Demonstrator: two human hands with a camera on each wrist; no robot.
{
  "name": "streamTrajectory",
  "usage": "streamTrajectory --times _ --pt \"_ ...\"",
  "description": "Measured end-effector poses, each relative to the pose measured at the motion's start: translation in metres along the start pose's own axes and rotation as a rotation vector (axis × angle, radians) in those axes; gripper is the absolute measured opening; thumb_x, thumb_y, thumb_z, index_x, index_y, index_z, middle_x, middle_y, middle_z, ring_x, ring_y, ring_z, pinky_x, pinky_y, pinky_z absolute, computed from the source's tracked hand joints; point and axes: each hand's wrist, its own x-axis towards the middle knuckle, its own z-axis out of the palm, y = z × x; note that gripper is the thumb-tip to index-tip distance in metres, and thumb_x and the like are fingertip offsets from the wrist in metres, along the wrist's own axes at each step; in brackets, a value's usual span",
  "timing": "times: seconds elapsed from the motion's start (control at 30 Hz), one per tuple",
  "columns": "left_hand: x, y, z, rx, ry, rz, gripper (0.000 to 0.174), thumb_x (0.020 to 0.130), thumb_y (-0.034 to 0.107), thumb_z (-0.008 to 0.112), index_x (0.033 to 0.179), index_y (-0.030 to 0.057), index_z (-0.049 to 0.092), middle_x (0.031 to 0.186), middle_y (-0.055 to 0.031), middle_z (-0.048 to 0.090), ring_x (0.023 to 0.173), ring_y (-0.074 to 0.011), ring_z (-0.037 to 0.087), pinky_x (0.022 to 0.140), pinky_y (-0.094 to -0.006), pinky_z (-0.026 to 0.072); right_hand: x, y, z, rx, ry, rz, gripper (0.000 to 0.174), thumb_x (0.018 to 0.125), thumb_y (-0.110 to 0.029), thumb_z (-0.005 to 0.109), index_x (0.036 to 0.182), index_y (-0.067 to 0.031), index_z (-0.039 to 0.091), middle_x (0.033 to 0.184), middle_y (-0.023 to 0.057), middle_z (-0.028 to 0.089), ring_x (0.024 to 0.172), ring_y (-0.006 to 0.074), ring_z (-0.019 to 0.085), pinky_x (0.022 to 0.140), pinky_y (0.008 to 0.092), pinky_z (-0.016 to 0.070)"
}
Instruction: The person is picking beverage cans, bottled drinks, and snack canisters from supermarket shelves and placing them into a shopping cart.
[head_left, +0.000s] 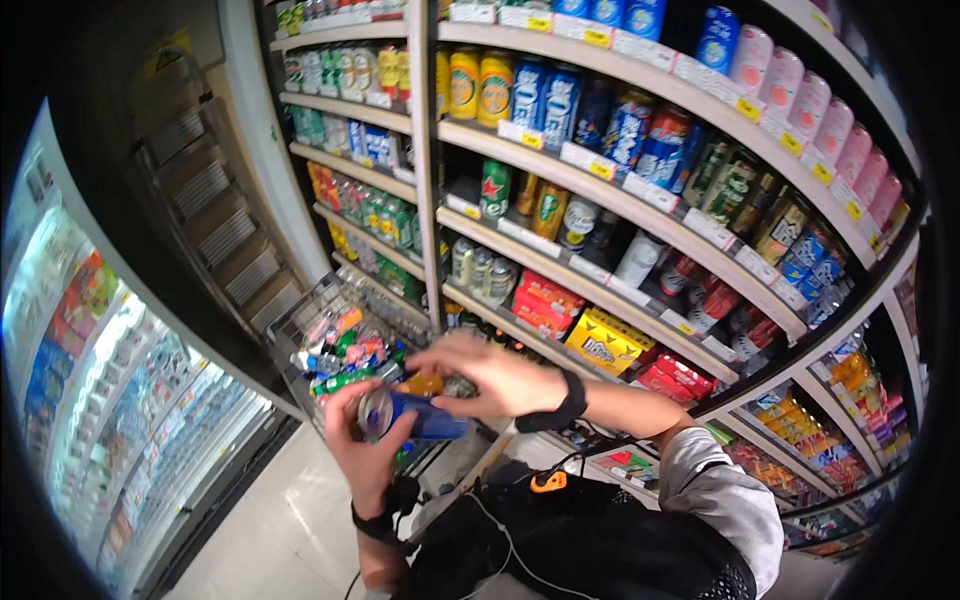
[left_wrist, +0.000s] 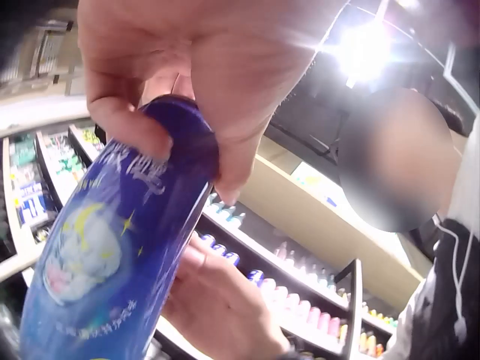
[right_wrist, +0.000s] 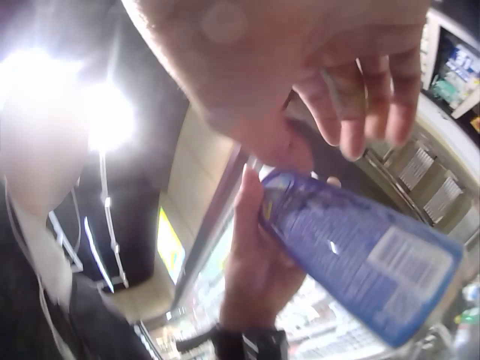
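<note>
A tall blue drink can [head_left: 425, 418] with a moon picture and white lettering lies tilted between the two hands. My left hand [head_left: 362, 455] grips it near one end, thumb and fingers on opposite sides. Beside the can's other end is my right hand [head_left: 500, 378], its thumb close against the can and its fingers loosely extended past it. The left wrist view shows the can's [left_wrist: 112, 247] printed front, with the right hand [left_wrist: 221, 304] behind it. A barcode label faces the right wrist camera on the can [right_wrist: 360, 255].
Beyond the hands, a wire basket [head_left: 290, 340] holds many colourful packaged items. Shelves [head_left: 640, 185] of cans and boxed packs rise ahead and to the right. A lit drinks cooler [head_left: 120, 400] stands at left, near a folded ladder [head_left: 215, 190].
</note>
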Motion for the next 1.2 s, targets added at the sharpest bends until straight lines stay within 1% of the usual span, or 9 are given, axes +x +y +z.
streamTrajectory --times 0.07,0.13,0.2,0.27,0.33,0.4,0.67,0.93,1.2 --pt "0.013 -0.001 0.024 -0.198 -0.068 0.095 0.067 0.064 -0.002 0.083 0.12 0.0033 0.047 0.117 -0.0141 0.057 0.106 -0.0213 0.058 0.09 -0.0339 0.0496 0.003 -0.02 -0.016 -0.009 0.112 -0.162 0.073 0.077 -0.025 0.076 0.136 -0.0019 0.04 0.113 0.0203 0.059 0.108 0.0345 0.058 0.093 0.0393 0.0449" --pt "0.006 0.017 0.034 -0.204 -0.112 0.095 0.074 0.063 -0.001 0.084 0.124 0.0027 0.043 0.121 -0.0149 0.054 0.11 -0.0206 0.056 0.091 -0.0342 0.0497 -0.008 -0.039 -0.007 0.308 -0.132 0.175 0.089 0.075 -0.026 0.079 0.144 -0.0023 0.026 0.123 0.0222 0.056 0.112 0.0379 0.057 0.093 0.0406 0.046" --pt "0.013 0.028 0.043 -0.24 -0.138 0.101 0.077 0.065 0.007 0.087 0.127 0.0022 0.04 0.129 -0.0156 0.049 0.112 -0.0205 0.054 0.091 -0.0342 0.0502 -0.01 -0.04 -0.015 0.311 -0.046 0.08 0.091 0.075 -0.02 0.08 0.146 -0.0028 0.024 0.129 0.0226 0.052 0.12 0.035 0.054 0.098 0.0385 0.0443" --pt "0.029 0.03 0.05 -0.245 -0.234 0.095 0.092 0.072 0.041 0.082 0.139 0.0025 0.032 0.139 -0.015 0.04 0.117 -0.0232 0.052 0.093 -0.0361 0.0486 -0.01 -0.026 -0.023 0.321 0.053 0.009 0.093 0.077 -0.013 0.078 0.149 -0.0036 0.019 0.141 0.0165 0.042 0.125 0.0254 0.049 0.102 0.0358 0.042" --pt "0.022 0.029 0.049 -0.21 -0.193 0.137 0.088 0.079 0.043 0.075 0.142 0.0028 0.029 0.14 -0.0145 0.039 0.12 -0.0244 0.051 0.097 -0.0394 0.0456 -0.014 -0.032 -0.022 0.921 0.181 0.169 0.093 0.081 -0.011 0.075 0.15 -0.0048 0.014 0.138 0.0131 0.043 0.124 0.0216 0.048 0.101 0.0361 0.0421" --pt "0.01 0.014 0.047 -0.203 -0.25 0.022 0.083 0.083 0.041 0.072 0.142 0.0023 0.028 0.141 -0.0144 0.039 0.121 -0.025 0.05 0.098 -0.0405 0.0443 -0.016 -0.025 -0.015 1.105 0.294 0.197 0.091 0.085 -0.021 0.07 0.152 -0.0146 0.009 0.126 0.0139 0.049 0.103 0.0234 0.06 0.089 0.039 0.0493" --pt "-0.019 0.011 0.069 -0.337 -0.47 -0.364 0.062 0.082 0.014 0.074 0.131 0.0026 0.038 0.118 -0.0104 0.055 0.113 -0.0171 0.054 0.094 -0.0325 0.0455 -0.015 -0.022 -0.008 1.322 0.335 0.15 0.079 0.092 -0.026 0.061 0.152 -0.0156 0.011 0.136 0.0118 0.044 0.123 0.0194 0.046 0.103 0.0368 0.0388" --pt "-0.014 0.007 0.068 0.208 -0.374 -0.028 0.052 0.07 0.023 0.08 0.109 0.0008 0.052 0.097 -0.0134 0.054 0.085 -0.0276 0.056 0.077 -0.0374 0.0452 -0.022 -0.02 -0.031 0.864 0.368 0.135 0.058 0.096 -0.011 0.055 0.146 -0.005 0.028 0.134 0.0095 0.047 0.124 0.0154 0.046 0.104 0.0326 0.037" --pt "0.007 -0.014 0.077 0.351 -0.315 0.2 0.058 0.067 0.02 0.082 0.11 -0.0006 0.049 0.099 -0.0167 0.052 0.089 -0.0313 0.053 0.079 -0.0389 0.0442 -0.031 -0.024 -0.076 0.095 0.419 0.136 0.038 0.082 -0.014 0.074 0.118 -0.0077 0.063 0.124 0.0079 0.056 0.11 0.0171 0.057 0.086 0.0296 0.0497"
